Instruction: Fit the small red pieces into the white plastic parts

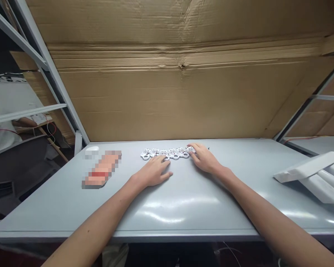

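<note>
1. Over on the far left, a dark chair (19, 163) stands just past the table, beyond a grey metal post (51, 66).
2. On the left part of the pale grey table (72, 211) lies a pinkish-orange item (103, 168), too blurred to make out, with a small white object (92, 151) near its far end.
3. Then comes the left hand (155, 171), palm down and loosely spread, thumb held out to the side; its fingertips reach the near edge of the row, and it grips nothing that I can see.
4. The row of white ring-ended pieces (173, 152) runs across the far middle of the table — six of them side by side, rings towards the person.
5. At the row's right end the right hand (205, 159) has its thumb and fingers about the last piece — whether they pinch it or only touch it, I cannot tell.
6. Behind the table rises a brown cardboard sheet (156, 100), creased across.
7. Far right, white blocks (308, 168) lie piled together, well apart from the hands.
</note>
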Demonstrator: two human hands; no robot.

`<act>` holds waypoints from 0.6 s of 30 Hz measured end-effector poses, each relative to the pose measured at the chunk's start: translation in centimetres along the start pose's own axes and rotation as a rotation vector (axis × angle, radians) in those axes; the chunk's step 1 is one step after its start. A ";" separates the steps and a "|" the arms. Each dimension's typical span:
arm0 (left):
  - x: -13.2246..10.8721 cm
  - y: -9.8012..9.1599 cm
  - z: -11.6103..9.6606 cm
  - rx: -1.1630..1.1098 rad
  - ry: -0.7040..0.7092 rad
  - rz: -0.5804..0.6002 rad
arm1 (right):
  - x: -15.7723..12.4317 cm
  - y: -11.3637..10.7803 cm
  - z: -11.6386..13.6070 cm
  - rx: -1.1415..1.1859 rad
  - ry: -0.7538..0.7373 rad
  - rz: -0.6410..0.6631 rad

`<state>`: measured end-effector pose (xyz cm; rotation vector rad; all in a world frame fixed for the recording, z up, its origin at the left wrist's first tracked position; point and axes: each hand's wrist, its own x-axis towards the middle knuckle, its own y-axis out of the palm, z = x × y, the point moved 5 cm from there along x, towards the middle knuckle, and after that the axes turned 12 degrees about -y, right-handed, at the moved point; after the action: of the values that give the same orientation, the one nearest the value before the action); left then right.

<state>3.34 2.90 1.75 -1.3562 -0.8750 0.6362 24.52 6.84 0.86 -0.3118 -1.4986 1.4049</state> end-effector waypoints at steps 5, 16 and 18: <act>0.1 0.1 0.0 0.007 -0.002 0.031 | -0.6 0.7 -1.8 0.035 -0.024 0.153; 0.0 0.0 0.0 -0.040 0.007 -0.003 | -1.6 -2.8 1.0 0.056 0.006 0.302; 0.0 0.0 0.0 -0.046 0.003 -0.009 | -2.2 -3.3 1.4 0.027 -0.003 0.276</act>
<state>3.31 2.95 1.80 -1.3933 -0.8977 0.6099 25.77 3.43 2.90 -0.5149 -1.4787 1.6411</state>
